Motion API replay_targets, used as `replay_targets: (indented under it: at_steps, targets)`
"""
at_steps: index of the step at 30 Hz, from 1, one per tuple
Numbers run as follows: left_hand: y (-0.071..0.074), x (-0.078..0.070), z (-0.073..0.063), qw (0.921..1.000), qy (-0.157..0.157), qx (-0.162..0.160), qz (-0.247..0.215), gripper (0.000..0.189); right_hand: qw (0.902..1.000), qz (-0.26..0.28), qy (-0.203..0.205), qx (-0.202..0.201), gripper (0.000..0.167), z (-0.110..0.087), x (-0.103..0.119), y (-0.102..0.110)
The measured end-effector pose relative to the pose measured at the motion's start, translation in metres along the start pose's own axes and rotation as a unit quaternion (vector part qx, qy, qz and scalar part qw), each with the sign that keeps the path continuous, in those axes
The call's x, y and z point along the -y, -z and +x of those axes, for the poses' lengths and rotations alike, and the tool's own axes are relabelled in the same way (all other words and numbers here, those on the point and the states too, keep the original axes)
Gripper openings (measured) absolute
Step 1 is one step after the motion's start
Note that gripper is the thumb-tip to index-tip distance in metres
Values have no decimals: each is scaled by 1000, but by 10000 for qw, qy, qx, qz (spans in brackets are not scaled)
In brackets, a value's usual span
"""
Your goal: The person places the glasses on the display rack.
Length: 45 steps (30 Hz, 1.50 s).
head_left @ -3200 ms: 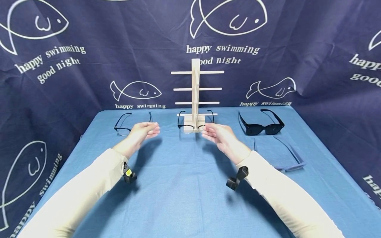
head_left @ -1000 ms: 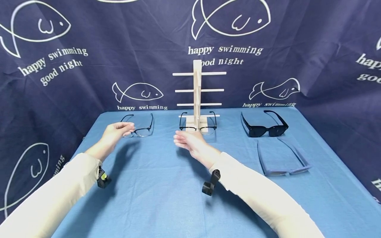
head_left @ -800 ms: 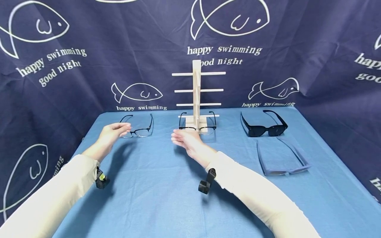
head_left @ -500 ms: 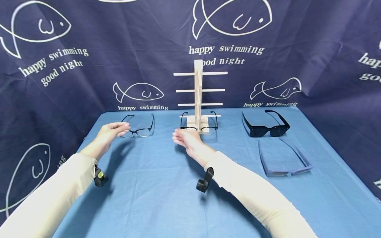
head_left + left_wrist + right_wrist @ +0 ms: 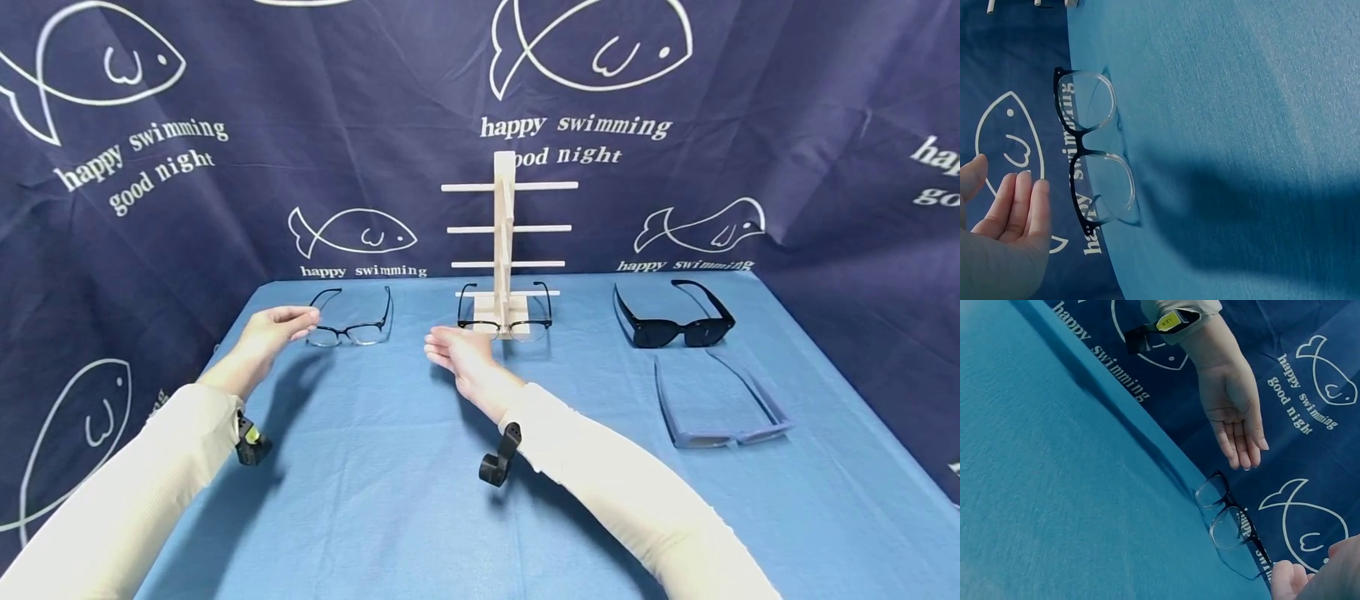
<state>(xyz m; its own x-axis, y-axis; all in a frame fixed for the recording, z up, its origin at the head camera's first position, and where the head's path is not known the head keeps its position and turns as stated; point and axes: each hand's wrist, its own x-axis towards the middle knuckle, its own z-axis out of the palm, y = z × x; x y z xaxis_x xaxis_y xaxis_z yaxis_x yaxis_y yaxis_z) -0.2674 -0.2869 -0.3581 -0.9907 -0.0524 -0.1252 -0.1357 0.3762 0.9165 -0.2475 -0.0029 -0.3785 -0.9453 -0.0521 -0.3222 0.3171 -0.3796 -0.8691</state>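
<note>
A pair of eyeglasses [image 5: 367, 325] with a dark browline frame, clear along the bottom, stands on the blue cloth at the back left, temples unfolded. My left hand [image 5: 266, 337] hovers at its left end, holding nothing. In the left wrist view the fingers lie apart from the frame [image 5: 1079, 142], thumb spread from them. My right hand [image 5: 468, 362] is in the air to the right of these eyeglasses, fingers loosely extended and pointing left. It also holds nothing and overlaps the lower edge of a second pair of black-browed eyeglasses [image 5: 534, 323] in the head view.
A wooden display rack [image 5: 504, 217] with several crossbars stands at the back centre, behind the second eyeglasses. Black sunglasses [image 5: 656, 333] lie at the back right, with blue-framed glasses [image 5: 705, 437] nearer. A dark printed curtain [image 5: 345, 125] encloses the table [image 5: 375, 500].
Both hands have moved left: the left from the first eyeglasses' right side to their left end, the right from the second eyeglasses' right side to their left. All the glasses have stayed put.
</note>
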Motion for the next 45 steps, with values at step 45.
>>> replay_targets:
  at_steps: [45]
  targets:
    - [15,21,11,9948,361,-956,20,54,9973,333,-447,-469,33,33,-9,-49]
